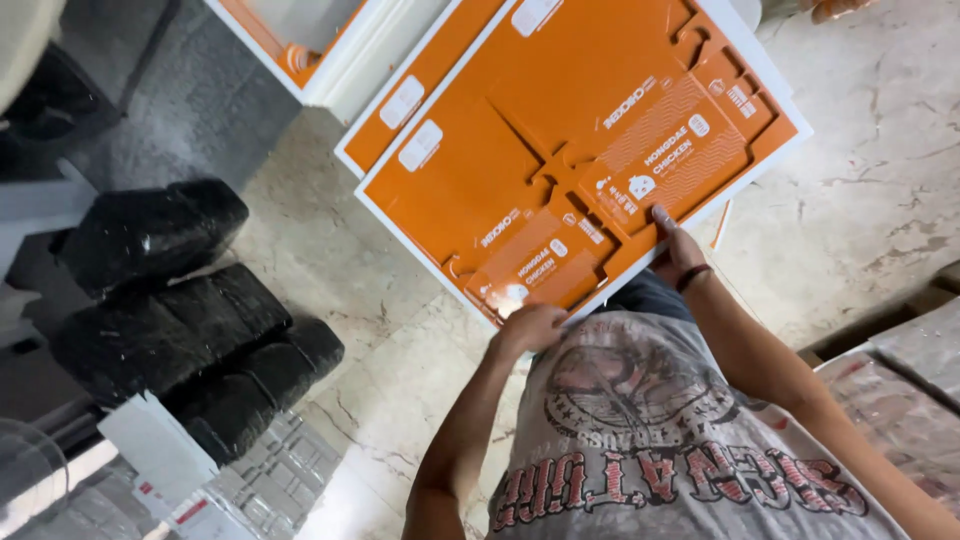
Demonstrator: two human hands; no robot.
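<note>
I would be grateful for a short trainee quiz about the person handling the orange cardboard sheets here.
1. True or false: the left hand and the right hand are both on the near edge of the top orange die-cut cardboard sheet with a white border.
2. Which wrist wears the dark wristband? A) left B) right C) neither
3. What colour are the bulky wrapped bundles at the left of the view?

Key: 1 true. 2 B. 3 black.
</note>
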